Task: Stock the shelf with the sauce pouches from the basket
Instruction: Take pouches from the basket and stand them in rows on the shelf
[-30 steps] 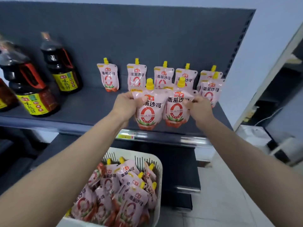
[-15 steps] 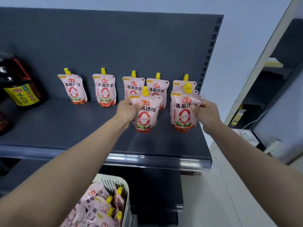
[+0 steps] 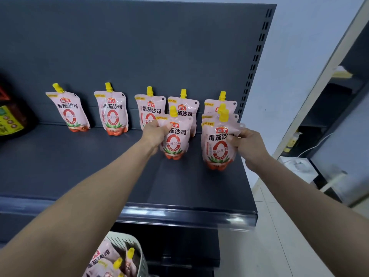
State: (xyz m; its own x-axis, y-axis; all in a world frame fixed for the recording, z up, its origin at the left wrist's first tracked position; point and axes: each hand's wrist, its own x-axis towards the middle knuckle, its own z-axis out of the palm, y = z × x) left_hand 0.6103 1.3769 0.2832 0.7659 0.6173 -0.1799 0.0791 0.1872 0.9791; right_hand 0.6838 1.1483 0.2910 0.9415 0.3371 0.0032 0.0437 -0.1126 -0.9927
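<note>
bare forearms, no sleeves visible

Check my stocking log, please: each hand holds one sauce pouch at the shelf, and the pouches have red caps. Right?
Not quite. The head view shows yellow caps, not red. The rest stands: the left hand holds one pouch and the right hand holds another pouch at the shelf.

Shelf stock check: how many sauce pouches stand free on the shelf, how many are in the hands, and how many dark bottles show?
Pouches standing free on the shelf: 6, counting the one mostly hidden at the right end
Pouch in the left hand grip: 1
Pouch in the right hand grip: 1
Dark bottle: 1, cut off at the left edge
Total: 9
</note>
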